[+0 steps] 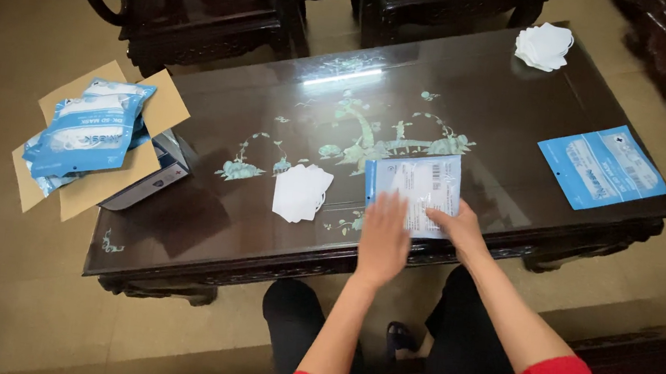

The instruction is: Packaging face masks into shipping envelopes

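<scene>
Dark, glossy wood with pale inlay fills the middle of the frame: a low worktop (475, 86) on a beige floor, with carved chairs along the top edge. Both hands press flat on a blue-and-white pouch (413, 189) lying at the near edge, just right of centre. The left hand (383, 238) lies spread over its lower left corner, fingers extended, gripping nothing. The right hand (458, 227) rests on the lower right part, fingers also laid flat rather than clenched; its grip is released, only pressing down.

Just to the left of the pouch sits a small stack of white masks (301, 192), apart from it. A second pile of white masks (543, 46) lies at the upper right corner, and a flat blue pouch (601, 167) rests near the right edge. At the far left, an open cardboard box (118, 152) holds several filled blue pouches (84, 136).

Judging from this, some pouches are already packed, while loose masks and at least one pouch are not yet dealt with.
</scene>
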